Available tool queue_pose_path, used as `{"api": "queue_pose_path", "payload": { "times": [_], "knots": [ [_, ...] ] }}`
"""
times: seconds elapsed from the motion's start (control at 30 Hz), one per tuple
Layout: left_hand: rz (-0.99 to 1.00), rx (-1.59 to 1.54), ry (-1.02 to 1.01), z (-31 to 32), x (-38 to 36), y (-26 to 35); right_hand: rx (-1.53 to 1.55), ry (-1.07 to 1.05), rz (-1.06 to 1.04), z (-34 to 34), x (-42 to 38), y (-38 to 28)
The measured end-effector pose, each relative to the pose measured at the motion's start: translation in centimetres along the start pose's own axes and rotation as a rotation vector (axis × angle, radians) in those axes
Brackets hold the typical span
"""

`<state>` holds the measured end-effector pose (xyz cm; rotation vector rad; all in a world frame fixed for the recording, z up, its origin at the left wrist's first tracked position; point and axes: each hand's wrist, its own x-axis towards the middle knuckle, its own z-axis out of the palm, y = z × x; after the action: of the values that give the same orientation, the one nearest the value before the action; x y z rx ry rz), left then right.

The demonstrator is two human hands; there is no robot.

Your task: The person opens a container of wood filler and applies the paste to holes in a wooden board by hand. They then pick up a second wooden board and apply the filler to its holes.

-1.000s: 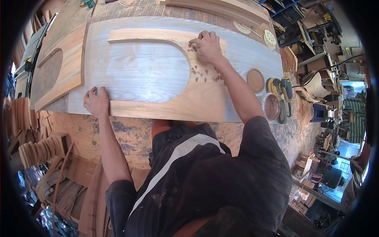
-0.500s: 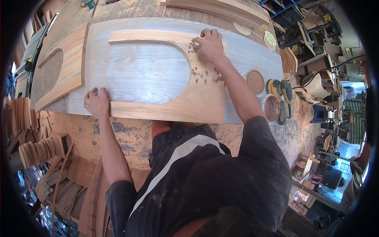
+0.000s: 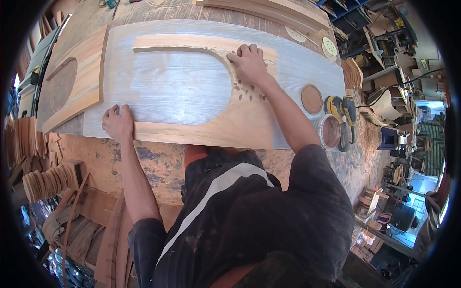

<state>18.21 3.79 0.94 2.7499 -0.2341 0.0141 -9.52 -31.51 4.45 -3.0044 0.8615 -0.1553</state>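
Two bare hands are set on the work, at opposite ends of a U-shaped frame (image 3: 245, 125) that is laid flat on a grey board (image 3: 307, 62). By the left hand (image 3: 117, 126), the near arm's end is covered; its fingers are bent and slightly parted, but whether the wood is gripped or only steadied cannot be told. The right hand (image 3: 250, 66) is placed over the frame's far corner, beside small brown chips (image 3: 240, 97); its fingers are bent and bunched, and whether a chip is pinched is hidden.

Chips could be swept off the inner curve onto the board if the right palm or wrist were dragged across them. If the frame were pushed unevenly, it could be slid askew, since no clamp is seen on it, and the second frame (image 3: 89, 72) might be knocked at the left. The open tub (image 3: 331, 131) is set close to the right forearm, so it could be tipped by a careless elbow; the lid (image 3: 311, 99) is left off beside it. The sander (image 3: 336, 108) might be nudged too.
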Motion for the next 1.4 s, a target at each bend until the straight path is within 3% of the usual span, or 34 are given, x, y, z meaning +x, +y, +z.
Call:
{"api": "queue_pose_path", "payload": {
  "times": [0.9,1.4],
  "knots": [
    [0.031,0.009,0.009,0.1,-0.1,-0.2,0.188,-0.020,0.007,-0.8,0.1,0.3],
    [0.011,0.009,-0.003,0.1,0.0,-0.1,0.305,-0.111,0.131,-0.1,1.0,0.5]
  ]
}}
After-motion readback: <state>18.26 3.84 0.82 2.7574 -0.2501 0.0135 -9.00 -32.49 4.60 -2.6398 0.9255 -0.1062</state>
